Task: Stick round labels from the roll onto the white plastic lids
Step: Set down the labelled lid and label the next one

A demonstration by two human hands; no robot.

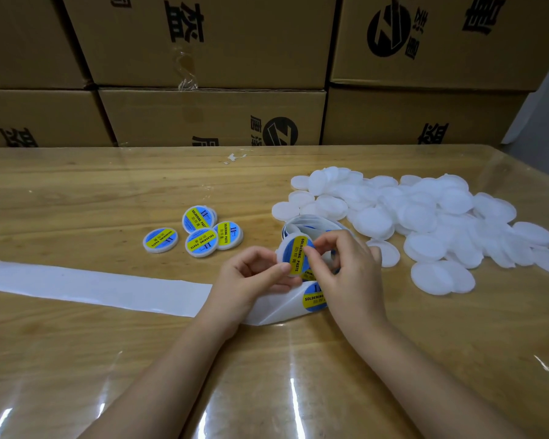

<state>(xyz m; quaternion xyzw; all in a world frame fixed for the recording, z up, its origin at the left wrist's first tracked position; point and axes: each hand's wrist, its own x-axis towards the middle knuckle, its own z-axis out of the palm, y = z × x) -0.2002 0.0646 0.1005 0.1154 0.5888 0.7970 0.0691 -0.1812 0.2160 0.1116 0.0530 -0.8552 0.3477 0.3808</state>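
At the frame's centre my left hand (254, 275) pinches a lid (279, 252) by its edge while my right hand (346, 264) curls its fingers onto the label (299, 252), pressing it down; next, I judge, it joins the finished lids (197, 234) at centre left.

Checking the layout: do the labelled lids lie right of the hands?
No, the labelled lids lie left of the left hand; the blank lids lie right.

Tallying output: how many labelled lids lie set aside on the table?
4, clustered: left lid, back lid, middle lid, right lid. Another may hide under the back lid.
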